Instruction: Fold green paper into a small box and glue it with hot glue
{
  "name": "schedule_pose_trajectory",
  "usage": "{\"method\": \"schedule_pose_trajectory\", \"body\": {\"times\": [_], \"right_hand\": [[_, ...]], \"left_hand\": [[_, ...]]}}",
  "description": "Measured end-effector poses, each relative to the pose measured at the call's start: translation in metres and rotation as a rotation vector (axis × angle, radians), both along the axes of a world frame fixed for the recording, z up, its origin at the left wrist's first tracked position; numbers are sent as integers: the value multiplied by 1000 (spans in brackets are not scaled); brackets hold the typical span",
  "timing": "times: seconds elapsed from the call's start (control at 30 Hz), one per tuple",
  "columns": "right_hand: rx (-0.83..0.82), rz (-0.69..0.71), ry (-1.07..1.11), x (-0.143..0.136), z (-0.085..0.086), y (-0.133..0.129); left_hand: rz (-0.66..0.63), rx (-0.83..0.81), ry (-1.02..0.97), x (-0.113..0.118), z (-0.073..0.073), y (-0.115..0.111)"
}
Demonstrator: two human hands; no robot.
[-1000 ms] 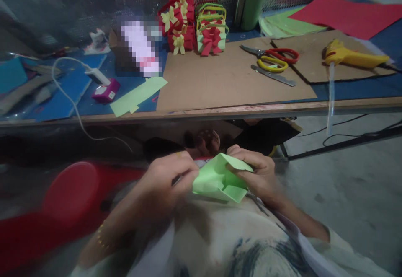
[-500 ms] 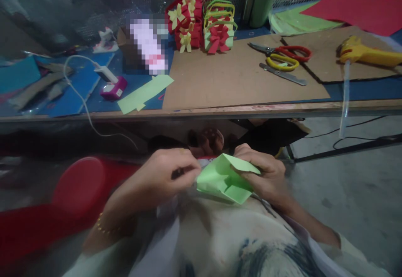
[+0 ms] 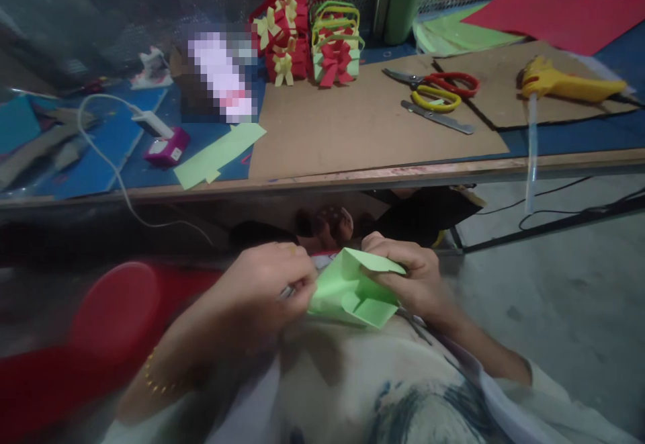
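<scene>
One green paper (image 3: 332,289) | left fingers (image 3: 304,272) — pinched on one edge | right fingers (image 3: 398,251) — pinched opposite

This looks like a small craft workshop: at twelve o'clock on the desk (image 3: 529,143), little red baskets (image 3: 302,58) and green baskets (image 3: 319,70) with bows stand grouped; towards two o'clock lie scissors (image 3: 416,81), a loose blade (image 3: 438,118), a yellow glue gun (image 3: 569,84) and a red sheet (image 3: 564,17). Grey, stained floor (image 3: 554,309) shows at four o'clock.

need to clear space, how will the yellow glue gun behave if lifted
The yellow glue gun may tug, since a dark cord trails from its handle. Its clear stick, jutting past the table edge, might catch.
</scene>
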State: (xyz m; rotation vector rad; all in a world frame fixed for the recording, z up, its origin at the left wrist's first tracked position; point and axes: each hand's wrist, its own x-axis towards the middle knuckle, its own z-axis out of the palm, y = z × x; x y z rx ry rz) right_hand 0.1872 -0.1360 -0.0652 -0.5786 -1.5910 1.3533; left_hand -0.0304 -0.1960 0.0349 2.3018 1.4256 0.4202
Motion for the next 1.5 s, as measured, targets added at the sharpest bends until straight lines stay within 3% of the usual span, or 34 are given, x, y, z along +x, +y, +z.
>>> {"method": "schedule_pose_trajectory", "body": {"times": [0.23, 0.43, 0.6, 0.83, 1.0, 1.23, 1.5], "right_hand": [[-47, 48, 185, -5, -19, 6], [10, 94, 185, -1, -19, 9], [129, 136, 80, 2, -11, 15], [326, 158, -128, -1, 0, 25], [204, 198, -179, 1, -2, 30], [-58, 319, -124, 9, -5, 31], [-64, 302, -255, 20, -2, 30]], "left_hand": [[-46, 38, 2, 12, 13, -10], [-36, -43, -31, 11, 11, -6], [103, -163, -114, 15, 14, 17], [-45, -237, 118, 33, 18, 60], [-50, -297, 96, 35, 11, 72], [-1, -311, 15, 33, 6, 70], [7, -289, 20, 35, 7, 68]]}}
